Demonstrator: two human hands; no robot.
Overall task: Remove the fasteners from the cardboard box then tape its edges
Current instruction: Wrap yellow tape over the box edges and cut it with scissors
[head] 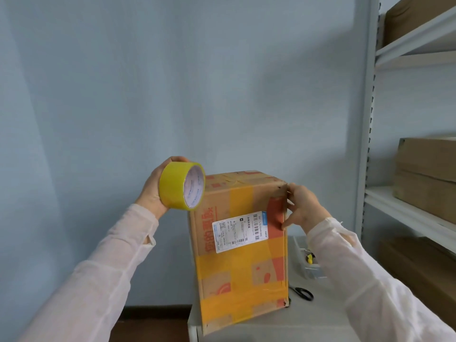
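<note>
Head view, the only one: cardboard box point(243, 245) stood on end on a pale surface point(283, 324), its labelled face toward the camera, white shipping label point(240, 230) stuck across the upper half. Left hand point(154, 191) held a roll of yellow tape point(182, 185) up and just left of the box's top corner, fingers wrapped round the outer rim, core facing the camera; no loose tape end could be made out. Right hand point(302, 206) sat on the box's upper right vertical edge, thumb and fingers partly spread and pressing the corner, not gripping anything loose. Wide yellow bands already ran across the front face, one down the middle and at least two across the lower half, and the top flaps looked taped too. No staples or other fasteners showed on the visible faces, though small dark marks near the top right corner could have been holes; too small to tell. Judged: fastener removal probably done, taping well under way, with the right-hand edge likely next and hidden sides unknown. Scissors point(302, 292) lay on the surface just right of the box base, with a clear plastic tray point(306, 260) of small items behind them. Metal shelving point(404, 206) with more boxes stood at right.
</note>
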